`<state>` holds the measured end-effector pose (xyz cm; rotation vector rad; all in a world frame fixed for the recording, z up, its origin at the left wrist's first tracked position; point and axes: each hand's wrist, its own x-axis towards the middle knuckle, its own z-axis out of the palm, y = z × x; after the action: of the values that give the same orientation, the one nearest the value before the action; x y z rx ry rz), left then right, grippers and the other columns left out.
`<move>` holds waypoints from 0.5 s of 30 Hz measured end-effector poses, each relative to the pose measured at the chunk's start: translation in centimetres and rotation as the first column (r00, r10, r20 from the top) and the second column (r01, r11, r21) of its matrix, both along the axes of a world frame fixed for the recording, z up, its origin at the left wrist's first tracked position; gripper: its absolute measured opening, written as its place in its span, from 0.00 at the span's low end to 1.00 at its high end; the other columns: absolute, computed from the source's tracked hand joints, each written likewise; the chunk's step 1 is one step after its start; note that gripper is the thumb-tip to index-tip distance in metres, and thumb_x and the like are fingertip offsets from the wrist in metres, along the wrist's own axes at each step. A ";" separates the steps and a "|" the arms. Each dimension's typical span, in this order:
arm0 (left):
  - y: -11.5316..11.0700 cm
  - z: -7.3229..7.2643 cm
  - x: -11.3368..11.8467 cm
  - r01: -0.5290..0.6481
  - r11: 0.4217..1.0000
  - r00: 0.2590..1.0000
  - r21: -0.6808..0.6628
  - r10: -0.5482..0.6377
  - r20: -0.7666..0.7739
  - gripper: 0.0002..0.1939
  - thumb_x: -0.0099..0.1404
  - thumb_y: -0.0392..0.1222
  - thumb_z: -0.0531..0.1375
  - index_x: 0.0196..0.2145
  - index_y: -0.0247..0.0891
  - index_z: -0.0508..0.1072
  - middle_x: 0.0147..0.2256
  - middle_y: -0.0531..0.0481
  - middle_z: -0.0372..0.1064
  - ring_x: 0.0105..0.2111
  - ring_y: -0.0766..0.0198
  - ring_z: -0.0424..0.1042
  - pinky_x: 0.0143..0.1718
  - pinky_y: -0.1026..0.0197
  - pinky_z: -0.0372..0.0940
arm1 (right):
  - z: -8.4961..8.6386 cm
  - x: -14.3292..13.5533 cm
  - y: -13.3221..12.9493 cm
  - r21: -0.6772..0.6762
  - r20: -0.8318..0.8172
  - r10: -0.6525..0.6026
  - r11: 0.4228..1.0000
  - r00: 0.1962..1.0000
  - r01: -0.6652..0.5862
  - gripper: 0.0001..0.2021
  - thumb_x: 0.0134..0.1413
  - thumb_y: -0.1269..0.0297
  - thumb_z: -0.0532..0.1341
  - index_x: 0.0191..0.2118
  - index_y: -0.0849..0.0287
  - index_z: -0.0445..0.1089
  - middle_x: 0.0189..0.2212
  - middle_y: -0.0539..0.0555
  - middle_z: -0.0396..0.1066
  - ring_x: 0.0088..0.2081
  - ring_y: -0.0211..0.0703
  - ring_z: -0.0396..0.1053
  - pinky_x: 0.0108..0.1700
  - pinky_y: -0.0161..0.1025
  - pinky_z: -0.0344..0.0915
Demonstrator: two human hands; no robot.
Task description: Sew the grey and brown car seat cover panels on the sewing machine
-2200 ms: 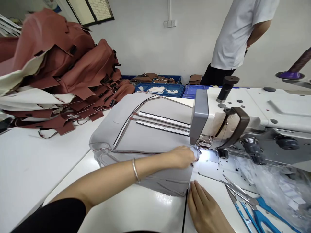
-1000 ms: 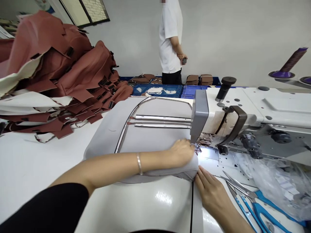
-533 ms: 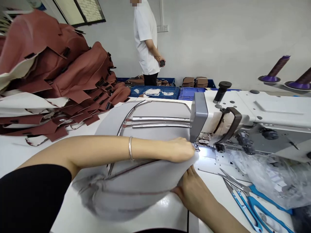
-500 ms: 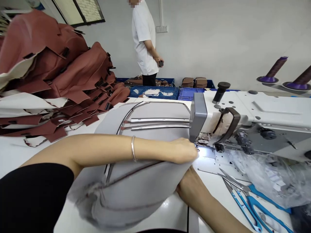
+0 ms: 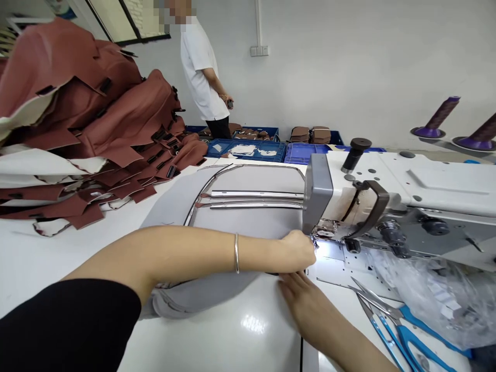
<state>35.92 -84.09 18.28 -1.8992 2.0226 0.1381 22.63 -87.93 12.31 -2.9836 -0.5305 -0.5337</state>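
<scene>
A grey fabric cover (image 5: 251,221) with dark seams and pale strips lies on the white table, its right edge at the sewing machine (image 5: 320,191). My left hand (image 5: 298,251), silver bangle on the wrist, is closed on the cover's edge right beside the lit needle area. Just below it, my right hand (image 5: 296,294) rests at the cover's near edge, fingers extended and spread a little, their tips partly under my left hand. The cover's near part is bunched below my left forearm.
Blue-handled scissors (image 5: 411,320) and clear plastic bags (image 5: 437,294) lie right of my right forearm. Brown covers (image 5: 116,103) are piled at left. Behind the table are blue crates (image 5: 248,150) and a person in white (image 5: 201,72). Thread cones (image 5: 442,118) stand at right.
The cover's near part has swung away from me and flattened, baring the table in front. My right hand's fingers now show beneath my left hand. The person behind has moved left.
</scene>
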 end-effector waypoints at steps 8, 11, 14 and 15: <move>0.7 -2.7 -0.2 0.104 0.981 0.991 -0.166 -0.116 -0.063 0.06 0.51 0.27 0.58 0.21 0.32 0.72 0.24 0.42 0.68 0.20 0.64 0.64 0.16 0.65 0.51 | -1.4 -6.5 -3.1 -0.178 0.198 0.121 0.980 0.973 -0.086 0.16 0.54 0.68 0.53 0.46 0.68 0.68 0.49 0.65 0.68 0.51 0.58 0.66 0.45 0.48 0.69; 1.0 -4.1 -1.6 0.000 0.979 0.999 -0.204 -0.011 -0.052 0.05 0.51 0.27 0.58 0.23 0.30 0.73 0.24 0.41 0.68 0.20 0.64 0.64 0.16 0.66 0.52 | -3.5 -6.1 -1.7 -0.093 0.256 0.058 0.995 0.965 -0.036 0.14 0.52 0.74 0.51 0.42 0.69 0.69 0.45 0.66 0.70 0.49 0.60 0.67 0.46 0.49 0.69; 0.7 -5.0 -2.8 -0.076 0.975 0.997 -0.211 0.067 -0.050 0.04 0.51 0.28 0.58 0.25 0.29 0.73 0.24 0.40 0.68 0.21 0.62 0.65 0.16 0.65 0.55 | -4.6 -5.9 -1.4 -0.084 0.265 0.053 0.996 0.963 -0.032 0.15 0.50 0.78 0.49 0.41 0.72 0.69 0.44 0.70 0.70 0.49 0.62 0.67 0.45 0.50 0.69; 0.6 -5.2 -3.1 -0.092 0.972 0.995 -0.217 0.082 -0.051 0.04 0.51 0.28 0.58 0.26 0.29 0.73 0.24 0.39 0.68 0.21 0.62 0.65 0.16 0.64 0.56 | -4.7 -5.9 -1.5 -0.093 0.265 0.057 0.995 0.962 -0.034 0.16 0.49 0.78 0.48 0.42 0.73 0.69 0.44 0.71 0.69 0.49 0.62 0.66 0.45 0.50 0.68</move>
<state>32.80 -83.51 13.10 -2.1366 2.0554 -0.0256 16.73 -89.43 7.59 -2.9885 -0.6560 -0.9421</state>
